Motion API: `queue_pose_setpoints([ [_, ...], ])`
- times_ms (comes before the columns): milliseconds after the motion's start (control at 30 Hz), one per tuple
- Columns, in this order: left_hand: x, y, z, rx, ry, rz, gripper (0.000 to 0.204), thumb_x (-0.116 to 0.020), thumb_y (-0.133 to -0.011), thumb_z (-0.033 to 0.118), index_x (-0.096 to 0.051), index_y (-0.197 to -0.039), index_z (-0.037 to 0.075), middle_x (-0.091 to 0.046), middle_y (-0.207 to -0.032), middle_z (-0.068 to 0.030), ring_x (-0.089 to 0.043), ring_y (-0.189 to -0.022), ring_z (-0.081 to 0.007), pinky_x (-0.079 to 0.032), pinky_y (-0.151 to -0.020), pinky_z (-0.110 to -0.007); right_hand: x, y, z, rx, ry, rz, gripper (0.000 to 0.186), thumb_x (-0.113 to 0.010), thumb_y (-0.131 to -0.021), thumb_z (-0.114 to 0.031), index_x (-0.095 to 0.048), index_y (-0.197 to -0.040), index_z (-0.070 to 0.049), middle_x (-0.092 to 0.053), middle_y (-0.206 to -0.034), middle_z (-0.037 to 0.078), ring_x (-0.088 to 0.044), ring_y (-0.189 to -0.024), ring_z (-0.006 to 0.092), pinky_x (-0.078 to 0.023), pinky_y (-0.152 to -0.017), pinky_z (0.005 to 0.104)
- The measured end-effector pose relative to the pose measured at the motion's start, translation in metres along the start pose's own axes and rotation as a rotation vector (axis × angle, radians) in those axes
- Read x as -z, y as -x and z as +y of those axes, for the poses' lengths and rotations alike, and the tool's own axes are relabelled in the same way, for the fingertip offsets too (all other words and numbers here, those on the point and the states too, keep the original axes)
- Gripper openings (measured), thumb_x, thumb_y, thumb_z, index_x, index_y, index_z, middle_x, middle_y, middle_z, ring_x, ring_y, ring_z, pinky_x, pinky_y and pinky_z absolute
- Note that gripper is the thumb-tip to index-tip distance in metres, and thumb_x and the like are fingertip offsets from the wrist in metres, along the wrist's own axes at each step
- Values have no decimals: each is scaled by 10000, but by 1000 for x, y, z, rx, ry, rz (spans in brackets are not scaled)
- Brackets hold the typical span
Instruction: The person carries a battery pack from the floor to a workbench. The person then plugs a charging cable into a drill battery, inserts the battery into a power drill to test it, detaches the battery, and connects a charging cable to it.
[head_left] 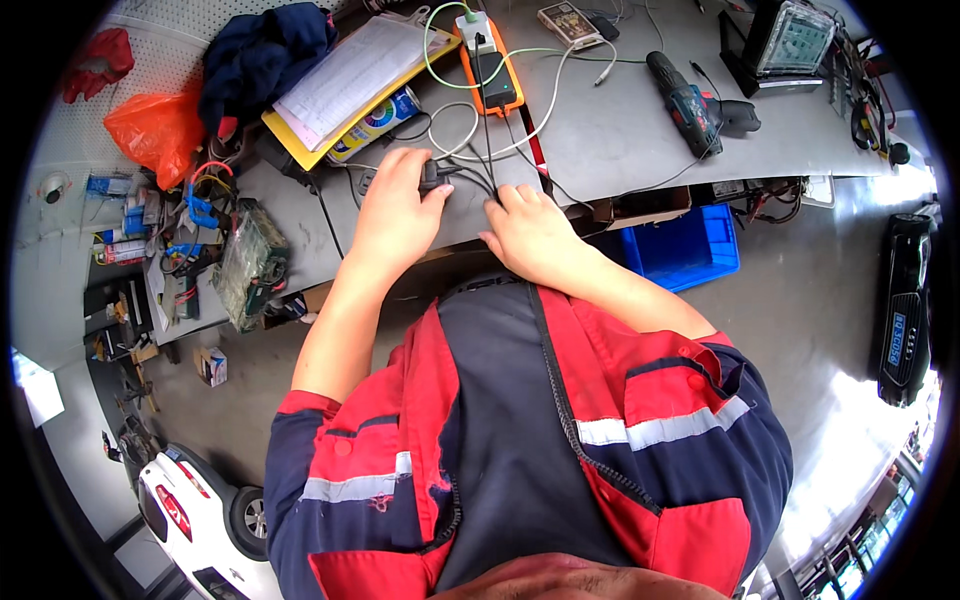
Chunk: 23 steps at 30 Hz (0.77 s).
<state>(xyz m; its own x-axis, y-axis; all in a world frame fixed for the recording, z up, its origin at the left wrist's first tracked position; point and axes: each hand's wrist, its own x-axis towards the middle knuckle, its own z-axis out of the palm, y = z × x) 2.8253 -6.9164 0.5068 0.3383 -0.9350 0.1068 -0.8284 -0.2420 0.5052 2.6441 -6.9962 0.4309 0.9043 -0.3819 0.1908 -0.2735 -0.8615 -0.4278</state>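
My left hand (395, 215) is at the bench's near edge, its fingers closed round a small black plug-like piece (431, 178) on a cable. Just to its right, my right hand (535, 232) pinches black cables (480, 182) that run together between the two hands. One black cable rises from there to an orange power strip (510, 88), where a black adapter (493, 80) and a pale green plug (477, 35) sit. A white cable (545, 112) loops over the bench beside them. My fingers partly hide what they grip.
Left of the strip, a yellow clipboard with papers (350, 80) rests by a spray can (378, 125). A cordless drill (690, 105) lies on the grey bench (600, 130), right of the cables. Below its edge is a blue bin (690, 250). Cars (200, 510) stand on the floor.
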Motion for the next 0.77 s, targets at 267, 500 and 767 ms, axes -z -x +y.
queue_pose_setpoints([
  [267, -27, 10, -11, 35, -17, 1, 440, -739, -837, 138, -576, -1203, -43, -593, -1185, -206, -603, -1077, -367, -504, -895, -392, 16, -2, 0, -81, 69, 73, 336, -704, -835, -243, -629, -1014, 31, -577, -970, 167, -590, -938, 333, -513, -793, 417],
  [500, -41, 1, -5, -25, -107, -38, 478, -728, -829, 121, -548, -1242, -38, -572, -1232, -213, -556, -1158, -398, -460, -986, -425, 15, 2, 17, -209, 73, -13, 411, -725, -817, -265, -603, -1088, 20, -561, -1117, 208, -577, -1031, 352, -504, -862, 436],
  [767, -37, 28, -8, -43, -103, 188, 671, -769, -811, 184, -461, -1387, 29, -463, -1421, -193, -473, -1285, -431, -398, -1079, -474, 5, 13, 17, -24, -100, 227, 521, -753, -787, -229, -592, -1255, -68, -444, -1384, 270, -466, -1283, 426, -434, -1035, 511],
])
